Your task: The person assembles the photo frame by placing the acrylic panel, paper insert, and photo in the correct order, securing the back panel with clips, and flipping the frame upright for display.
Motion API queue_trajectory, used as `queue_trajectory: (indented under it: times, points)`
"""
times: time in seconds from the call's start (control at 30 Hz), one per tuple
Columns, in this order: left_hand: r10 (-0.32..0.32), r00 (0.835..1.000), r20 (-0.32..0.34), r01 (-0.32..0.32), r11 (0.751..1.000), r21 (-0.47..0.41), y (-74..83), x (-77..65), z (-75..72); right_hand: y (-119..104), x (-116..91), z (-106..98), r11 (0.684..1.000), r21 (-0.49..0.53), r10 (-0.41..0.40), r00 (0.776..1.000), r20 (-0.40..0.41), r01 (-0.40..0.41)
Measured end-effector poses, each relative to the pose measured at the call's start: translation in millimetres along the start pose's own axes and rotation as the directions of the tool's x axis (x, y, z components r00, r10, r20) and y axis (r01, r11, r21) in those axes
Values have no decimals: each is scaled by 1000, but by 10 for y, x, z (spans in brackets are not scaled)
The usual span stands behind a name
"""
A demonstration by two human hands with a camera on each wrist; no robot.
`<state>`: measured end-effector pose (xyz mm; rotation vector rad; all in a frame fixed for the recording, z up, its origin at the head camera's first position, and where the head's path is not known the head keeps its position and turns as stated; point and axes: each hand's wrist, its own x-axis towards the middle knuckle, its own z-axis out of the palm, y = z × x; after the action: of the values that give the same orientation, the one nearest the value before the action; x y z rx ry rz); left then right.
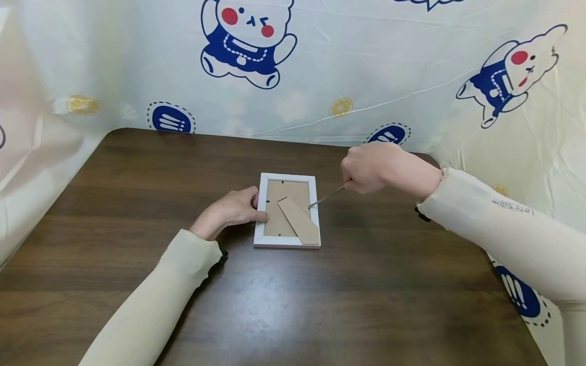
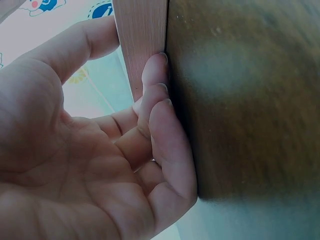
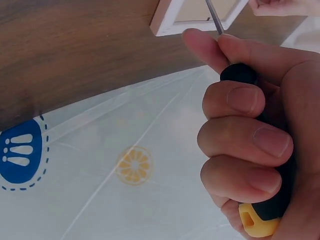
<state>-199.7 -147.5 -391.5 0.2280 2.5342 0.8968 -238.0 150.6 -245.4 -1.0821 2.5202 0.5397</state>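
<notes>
A white picture frame point(image 1: 287, 243) lies face down on the table, its brown backing board point(image 1: 274, 221) showing. A slanted stand leg point(image 1: 297, 221) lies across the backing, and small dark tabs sit along the inner edges. My left hand point(image 1: 235, 207) holds the frame's left side, thumb on top and fingers against the outer edge point(image 2: 142, 40). In my right hand point(image 1: 373, 166) is a screwdriver point(image 3: 270, 205) with a black and yellow handle, the fingers wrapped round it. Its thin metal shaft point(image 1: 331, 195) slants down to the right inner edge of the frame, where the tip meets the backing.
The dark brown wooden table point(image 1: 137, 284) reaches around the frame on all sides. A pale printed sheet point(image 1: 320, 61) with cartoon figures hangs along the table's back and sides. Light sleeves point(image 1: 503, 223) cover both forearms.
</notes>
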Motion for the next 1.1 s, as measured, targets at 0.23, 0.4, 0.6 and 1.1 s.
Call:
queue_trajectory:
  times: [0.23, 0.4, 0.6, 1.1]
  points:
    - [-3, 1000, -2, 3, 1000, -5, -16, -16, -16, -68, 69, -96, 997, -82, 17, 999, 32, -15]
    - [8, 1000, -6, -8, 1000, -3, -23, -2, -25, -143, 68, -126, 989, -143, 21, 1000, -4, -22]
    - [8, 1000, -9, -8, 1000, 1, -12, -23, -54, -318, 52, -175, 968, -249, -34, 995, -91, 10]
    - [0, 1000, -6, 0, 1000, -6, -24, -12, -13, -93, -99, 113, 971, -232, -117, 962, -247, 58]
